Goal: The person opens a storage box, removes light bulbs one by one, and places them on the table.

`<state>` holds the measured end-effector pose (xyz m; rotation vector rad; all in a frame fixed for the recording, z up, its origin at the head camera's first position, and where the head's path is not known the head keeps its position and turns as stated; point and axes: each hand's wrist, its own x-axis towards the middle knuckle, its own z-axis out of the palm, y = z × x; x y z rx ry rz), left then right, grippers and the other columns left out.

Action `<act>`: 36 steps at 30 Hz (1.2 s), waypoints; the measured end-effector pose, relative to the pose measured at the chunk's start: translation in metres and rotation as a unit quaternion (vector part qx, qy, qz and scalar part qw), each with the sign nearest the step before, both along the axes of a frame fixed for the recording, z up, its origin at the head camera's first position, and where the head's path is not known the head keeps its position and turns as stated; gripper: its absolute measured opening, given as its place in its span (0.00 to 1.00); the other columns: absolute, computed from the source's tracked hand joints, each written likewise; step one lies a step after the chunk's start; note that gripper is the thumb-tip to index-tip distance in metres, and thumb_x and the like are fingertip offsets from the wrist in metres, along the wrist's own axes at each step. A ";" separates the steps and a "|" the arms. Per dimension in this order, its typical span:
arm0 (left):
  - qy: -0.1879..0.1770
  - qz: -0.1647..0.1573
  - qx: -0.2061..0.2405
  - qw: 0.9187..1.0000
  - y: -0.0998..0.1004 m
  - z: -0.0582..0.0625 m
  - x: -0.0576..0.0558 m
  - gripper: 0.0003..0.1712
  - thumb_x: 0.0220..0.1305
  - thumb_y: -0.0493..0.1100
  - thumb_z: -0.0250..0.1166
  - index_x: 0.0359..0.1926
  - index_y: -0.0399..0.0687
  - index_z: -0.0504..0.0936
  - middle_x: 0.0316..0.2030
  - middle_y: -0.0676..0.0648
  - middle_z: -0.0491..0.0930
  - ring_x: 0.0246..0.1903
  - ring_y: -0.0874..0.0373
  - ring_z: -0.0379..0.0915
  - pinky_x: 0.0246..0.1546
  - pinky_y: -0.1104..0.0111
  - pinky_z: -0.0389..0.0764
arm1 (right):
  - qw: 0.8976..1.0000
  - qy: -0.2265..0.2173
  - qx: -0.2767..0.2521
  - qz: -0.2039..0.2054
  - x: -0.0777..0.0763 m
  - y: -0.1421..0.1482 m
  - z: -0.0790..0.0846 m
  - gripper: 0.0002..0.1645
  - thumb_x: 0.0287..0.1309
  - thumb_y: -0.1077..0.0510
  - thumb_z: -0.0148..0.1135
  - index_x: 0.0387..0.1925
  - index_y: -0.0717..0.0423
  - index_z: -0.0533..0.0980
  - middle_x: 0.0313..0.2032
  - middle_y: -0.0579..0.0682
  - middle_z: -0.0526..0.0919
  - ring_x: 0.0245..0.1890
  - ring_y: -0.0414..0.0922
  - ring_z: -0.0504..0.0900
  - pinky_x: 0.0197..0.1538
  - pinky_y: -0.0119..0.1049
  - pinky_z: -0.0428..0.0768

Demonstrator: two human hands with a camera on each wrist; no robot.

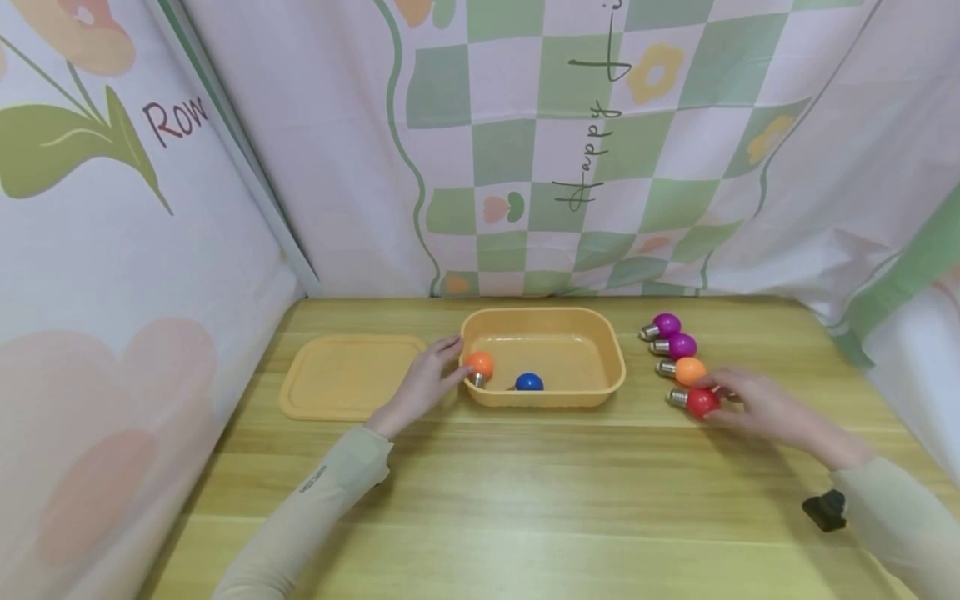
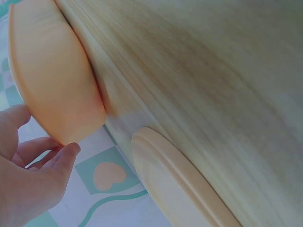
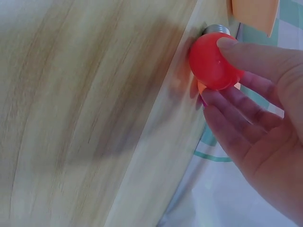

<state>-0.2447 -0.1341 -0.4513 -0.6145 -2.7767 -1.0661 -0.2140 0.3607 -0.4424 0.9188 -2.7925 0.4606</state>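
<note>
A peach-yellow plastic container (image 1: 543,398) stands at the middle of the table's far side, holding an orange light bulb (image 1: 480,364) and a blue light bulb (image 1: 529,382). My left hand (image 1: 430,379) grips its left end, with the thumb at the rim; the left wrist view shows the fingertips (image 2: 71,147) against the corner. Over on the right, my right hand (image 1: 765,410) pinches a red light bulb (image 3: 213,61) between thumb and fingers, its metal base pointing left in the head view. Beyond it lie another orange bulb (image 1: 690,371) and two purple bulbs (image 1: 682,346).
A matching lid (image 1: 348,379) lies flat left of the container. Patterned curtains (image 1: 502,150) hang behind the wooden table (image 1: 525,508) and along its sides. A small black object (image 1: 825,510) shows by the right sleeve.
</note>
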 end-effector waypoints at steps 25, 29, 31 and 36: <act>-0.002 -0.003 -0.004 1.000 0.000 0.006 0.000 0.33 0.67 0.46 0.65 0.66 0.30 0.69 0.69 0.33 0.68 0.69 0.39 0.64 0.71 0.50 0.68 | 0.998 0.056 -0.016 -0.030 0.001 -0.001 -0.003 0.25 0.36 0.64 0.79 0.41 0.60 0.80 0.36 0.52 0.84 0.31 0.47 0.82 0.32 0.36 0.86; -0.001 -0.003 -0.006 1.000 0.000 0.006 0.000 0.33 0.68 0.46 0.65 0.66 0.30 0.69 0.69 0.33 0.68 0.69 0.38 0.65 0.71 0.51 0.69 | 0.998 0.060 -0.011 -0.031 0.001 -0.003 -0.003 0.24 0.37 0.64 0.78 0.41 0.60 0.80 0.36 0.51 0.85 0.31 0.46 0.83 0.32 0.36 0.86; -0.003 -0.004 -0.005 1.000 0.000 0.005 0.000 0.33 0.68 0.46 0.65 0.66 0.30 0.69 0.69 0.33 0.68 0.69 0.39 0.64 0.72 0.51 0.68 | 0.998 0.060 -0.010 -0.032 0.002 -0.004 -0.002 0.24 0.37 0.64 0.78 0.41 0.60 0.80 0.36 0.51 0.85 0.31 0.47 0.83 0.32 0.36 0.86; -0.007 -0.004 -0.003 1.000 0.000 0.005 0.001 0.33 0.67 0.46 0.65 0.66 0.30 0.69 0.69 0.33 0.67 0.69 0.38 0.64 0.72 0.50 0.67 | 0.998 0.050 -0.009 -0.044 0.004 -0.005 -0.001 0.22 0.39 0.64 0.78 0.41 0.59 0.80 0.36 0.52 0.85 0.31 0.48 0.83 0.32 0.37 0.86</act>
